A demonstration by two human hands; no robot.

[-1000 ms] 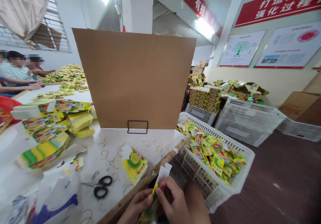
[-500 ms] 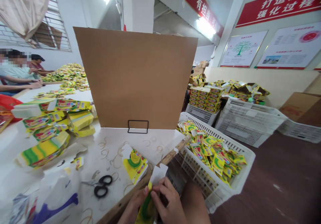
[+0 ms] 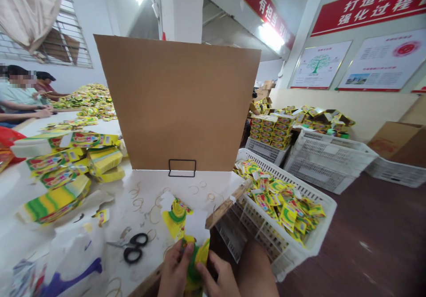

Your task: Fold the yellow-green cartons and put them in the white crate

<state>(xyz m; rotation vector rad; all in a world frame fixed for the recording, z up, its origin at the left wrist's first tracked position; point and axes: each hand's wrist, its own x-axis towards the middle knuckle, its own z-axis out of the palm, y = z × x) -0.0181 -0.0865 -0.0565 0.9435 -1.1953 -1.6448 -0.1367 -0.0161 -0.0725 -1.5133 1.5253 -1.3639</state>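
Between my two hands, at the table's near edge, is a yellow and green printed carton with a white flap standing up at its far end. My left hand grips its left side, thumb on the printed face. My right hand is closed on its right side, with the thumb pressed against the front. The carton's lower end runs out of view. Just behind it on the table lies another flat yellow carton, partly covered by the held one. Black-handled scissors rest to the left of my hands.
Bundled flat cartons and a white plastic bag occupy the table's left. A cardboard panel stands behind a black wire stand. At right, a white crate holds many yellow cartons. Co-workers sit far left.
The held carton has moved up and slightly left, its printed face now turned more towards me. It now overlaps the carton on the table. Both hands still hold it.
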